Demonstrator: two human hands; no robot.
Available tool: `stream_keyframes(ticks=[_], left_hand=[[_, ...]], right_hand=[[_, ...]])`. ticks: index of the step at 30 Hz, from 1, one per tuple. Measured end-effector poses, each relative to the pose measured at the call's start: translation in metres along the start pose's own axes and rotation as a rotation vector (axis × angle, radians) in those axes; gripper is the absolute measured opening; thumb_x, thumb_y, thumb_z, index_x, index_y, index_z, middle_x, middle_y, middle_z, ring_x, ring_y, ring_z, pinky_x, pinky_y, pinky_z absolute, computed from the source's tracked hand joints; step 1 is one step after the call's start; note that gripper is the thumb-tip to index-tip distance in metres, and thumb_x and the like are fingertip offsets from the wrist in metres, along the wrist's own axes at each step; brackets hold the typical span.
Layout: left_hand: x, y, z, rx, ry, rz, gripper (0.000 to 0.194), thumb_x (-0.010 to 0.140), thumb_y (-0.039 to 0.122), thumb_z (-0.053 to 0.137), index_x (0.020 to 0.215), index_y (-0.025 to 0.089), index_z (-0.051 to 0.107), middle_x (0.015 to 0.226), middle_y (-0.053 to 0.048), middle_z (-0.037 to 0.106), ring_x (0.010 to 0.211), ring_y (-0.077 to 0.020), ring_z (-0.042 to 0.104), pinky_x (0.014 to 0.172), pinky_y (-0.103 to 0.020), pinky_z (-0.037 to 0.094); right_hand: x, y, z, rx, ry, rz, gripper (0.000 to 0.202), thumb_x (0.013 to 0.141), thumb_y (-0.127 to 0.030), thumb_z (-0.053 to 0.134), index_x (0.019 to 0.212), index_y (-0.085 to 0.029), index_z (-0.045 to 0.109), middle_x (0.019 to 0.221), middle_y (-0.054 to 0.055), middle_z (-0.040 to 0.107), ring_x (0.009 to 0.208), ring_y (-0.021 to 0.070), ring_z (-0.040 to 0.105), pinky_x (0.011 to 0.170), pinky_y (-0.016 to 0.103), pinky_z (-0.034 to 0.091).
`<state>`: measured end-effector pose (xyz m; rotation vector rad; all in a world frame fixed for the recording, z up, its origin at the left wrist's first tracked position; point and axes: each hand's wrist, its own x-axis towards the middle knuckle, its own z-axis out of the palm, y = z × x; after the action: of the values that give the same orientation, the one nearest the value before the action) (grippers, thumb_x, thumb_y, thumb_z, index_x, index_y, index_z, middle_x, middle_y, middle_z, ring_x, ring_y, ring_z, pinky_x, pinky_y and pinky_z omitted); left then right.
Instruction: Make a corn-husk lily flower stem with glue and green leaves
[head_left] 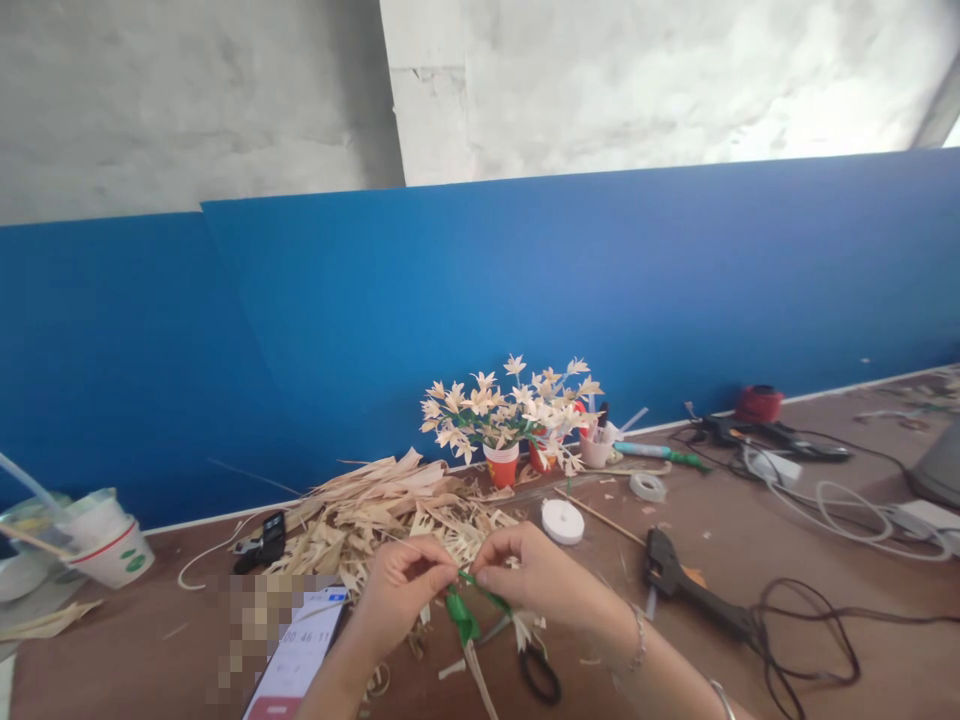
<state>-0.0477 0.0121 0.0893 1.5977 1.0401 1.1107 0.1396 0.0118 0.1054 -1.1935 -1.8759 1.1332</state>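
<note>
My left hand (405, 590) and my right hand (529, 572) are close together above the table, fingertips pinched. Between them runs a thin green strip (466, 578), gripped at both ends; whether it is tape or a wrapped stem I cannot make out. Just below lies a wider green piece (463, 618) with pale strips trailing from it. Black-handled scissors (540, 674) rest under my right hand, their blades partly hidden. Behind my hands spreads a heap of dry, pale husk strips (375, 510). Pale handmade flowers (484, 400) stand in a red and white cup (502, 466).
A white ribbon roll (562, 522) and a tape roll (647, 487) lie behind my right hand. Rightward are a black glue gun (694, 590) and tangled cables (806, 610). A phone (304, 650) lies at left, with a paper cup (116, 550) farther out. A blue partition (600, 280) backs the table.
</note>
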Motion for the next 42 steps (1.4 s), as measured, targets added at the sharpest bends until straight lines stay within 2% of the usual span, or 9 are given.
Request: stream_keyframes(ticks=[5, 12, 18, 23, 26, 30, 33, 36, 42], left_hand=[[0.002, -0.001, 0.006, -0.01, 0.075, -0.083, 0.012, 0.067, 0.024, 0.066, 0.061, 0.014, 0.064, 0.054, 0.0, 0.058, 0.049, -0.0116, 0.053, 0.049, -0.021, 0.043], [0.004, -0.009, -0.004, 0.02, 0.005, -0.051, 0.014, 0.066, 0.018, 0.066, 0.08, 0.015, 0.07, 0.075, -0.005, 0.068, 0.067, -0.0165, 0.061, 0.063, -0.025, 0.049], [0.004, -0.008, -0.008, 0.126, -0.046, 0.102, 0.008, 0.068, 0.013, 0.064, 0.07, 0.017, 0.071, 0.068, -0.003, 0.066, 0.065, -0.0147, 0.059, 0.062, -0.023, 0.046], [0.001, 0.003, -0.006, 0.153, -0.115, 0.114, 0.007, 0.069, 0.014, 0.064, 0.067, 0.017, 0.07, 0.064, -0.002, 0.063, 0.062, -0.0133, 0.056, 0.06, -0.022, 0.043], [-0.002, 0.008, -0.004, 0.182, -0.121, 0.088, 0.008, 0.07, 0.015, 0.062, 0.065, 0.016, 0.067, 0.061, -0.001, 0.061, 0.061, -0.013, 0.055, 0.06, -0.022, 0.041], [-0.001, 0.006, 0.001, 0.165, -0.051, 0.02, 0.007, 0.07, 0.017, 0.061, 0.065, 0.015, 0.065, 0.064, -0.002, 0.061, 0.061, -0.013, 0.054, 0.059, -0.022, 0.041], [0.002, 0.001, 0.005, 0.072, -0.014, -0.083, 0.006, 0.066, 0.02, 0.063, 0.065, 0.014, 0.064, 0.059, 0.0, 0.06, 0.056, -0.0121, 0.053, 0.053, -0.021, 0.041], [0.005, -0.003, 0.01, -0.051, 0.028, -0.234, 0.012, 0.061, 0.023, 0.068, 0.066, 0.013, 0.064, 0.052, 0.002, 0.057, 0.048, -0.011, 0.05, 0.049, -0.022, 0.041], [0.006, -0.011, 0.02, -0.38, 0.096, -0.427, 0.024, 0.054, 0.03, 0.076, 0.063, 0.01, 0.065, 0.053, 0.001, 0.055, 0.047, -0.0072, 0.047, 0.045, -0.017, 0.039]], right_hand=[[-0.004, 0.001, 0.012, -0.339, 0.284, -0.236, 0.018, 0.063, -0.014, 0.062, 0.08, -0.022, 0.062, 0.073, -0.003, 0.065, 0.075, 0.0154, 0.058, 0.101, 0.045, 0.021], [-0.002, 0.003, 0.018, -0.475, 0.371, -0.41, 0.014, 0.07, -0.009, 0.056, 0.063, -0.021, 0.059, 0.062, -0.004, 0.061, 0.068, 0.0127, 0.055, 0.103, 0.045, 0.013], [0.002, 0.006, 0.01, -0.027, 0.072, -0.055, 0.005, 0.065, -0.019, 0.062, 0.06, -0.018, 0.063, 0.059, -0.002, 0.063, 0.06, 0.0129, 0.056, 0.079, 0.032, 0.041], [0.011, 0.019, 0.005, 0.607, -0.314, 0.218, 0.013, 0.055, -0.025, 0.069, 0.059, -0.013, 0.064, 0.052, -0.001, 0.061, 0.05, 0.0095, 0.053, 0.055, 0.022, 0.04], [0.012, 0.02, 0.005, 0.614, -0.372, 0.213, 0.016, 0.056, -0.026, 0.069, 0.061, -0.013, 0.063, 0.054, -0.001, 0.061, 0.052, 0.0102, 0.054, 0.057, 0.022, 0.041], [0.004, 0.01, 0.011, 0.062, -0.012, -0.012, 0.012, 0.06, -0.021, 0.066, 0.071, -0.018, 0.064, 0.068, 0.0, 0.066, 0.067, 0.0145, 0.058, 0.073, 0.03, 0.042], [0.0, 0.005, 0.018, -0.316, 0.272, -0.234, 0.008, 0.064, -0.012, 0.062, 0.065, -0.02, 0.061, 0.065, -0.004, 0.064, 0.069, 0.0137, 0.058, 0.097, 0.042, 0.026], [0.0, 0.01, 0.024, -0.528, 0.428, -0.42, 0.013, 0.068, -0.009, 0.059, 0.062, -0.02, 0.057, 0.06, -0.005, 0.06, 0.065, 0.0121, 0.055, 0.103, 0.047, 0.013], [0.006, 0.024, 0.03, -0.728, 0.576, -0.573, 0.015, 0.077, -0.014, 0.054, 0.064, -0.021, 0.056, 0.059, -0.003, 0.057, 0.066, 0.0137, 0.052, 0.105, 0.049, 0.01]])
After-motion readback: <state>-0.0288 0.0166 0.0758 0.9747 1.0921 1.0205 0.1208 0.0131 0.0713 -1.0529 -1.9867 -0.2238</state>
